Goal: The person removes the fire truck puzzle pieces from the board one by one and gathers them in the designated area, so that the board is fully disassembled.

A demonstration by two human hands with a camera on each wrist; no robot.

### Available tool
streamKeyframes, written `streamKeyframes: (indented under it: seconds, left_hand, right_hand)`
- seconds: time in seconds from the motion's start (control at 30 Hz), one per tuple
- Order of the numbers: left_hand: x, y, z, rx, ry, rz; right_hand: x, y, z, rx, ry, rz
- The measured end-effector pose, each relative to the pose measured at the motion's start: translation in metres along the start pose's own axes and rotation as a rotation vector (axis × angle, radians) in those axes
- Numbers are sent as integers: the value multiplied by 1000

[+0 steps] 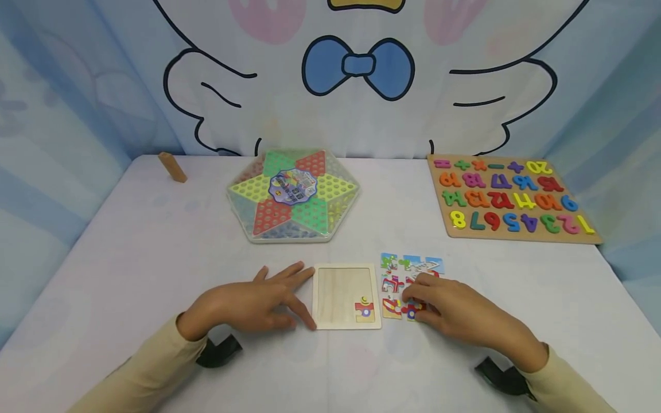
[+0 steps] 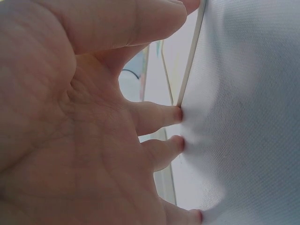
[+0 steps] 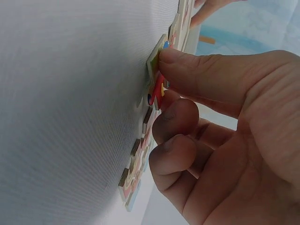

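Observation:
A shallow wooden puzzle tray (image 1: 338, 292) lies on the table between both hands. One jigsaw piece (image 1: 364, 311), red and yellow with a wheel, sits in its lower right corner. My left hand (image 1: 250, 304) has its fingers spread, with fingertips and thumb at the tray's left edge. To the right of the tray lie several loose pieces (image 1: 391, 284), partly hidden under my right hand (image 1: 459, 310). Between its thumb and index finger that hand pinches a puzzle piece (image 3: 158, 89) with red and blue on it, tilted up from the cloth in the right wrist view.
A hexagonal Chinese checkers set (image 1: 292, 198) lies behind the tray. At the back right is a wooden number board (image 1: 516, 198) with colourful numerals. A small wooden block (image 1: 172, 167) stands at the far left, and a printed curtain (image 1: 356, 120) hangs behind the table.

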State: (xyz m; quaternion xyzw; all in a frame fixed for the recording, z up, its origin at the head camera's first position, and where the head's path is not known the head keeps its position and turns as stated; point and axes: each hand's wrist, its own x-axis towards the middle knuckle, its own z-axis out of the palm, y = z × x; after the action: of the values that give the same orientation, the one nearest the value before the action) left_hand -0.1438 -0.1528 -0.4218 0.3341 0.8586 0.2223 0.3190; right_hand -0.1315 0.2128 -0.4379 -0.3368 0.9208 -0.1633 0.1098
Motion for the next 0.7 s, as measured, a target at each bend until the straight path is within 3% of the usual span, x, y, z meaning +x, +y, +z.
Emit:
streamKeyframes:
  seconds: [0.7]
  left_hand:
    - [1,-1,2,-3,7,-24]
  right_hand:
    - [0,-2,3,1,10,19]
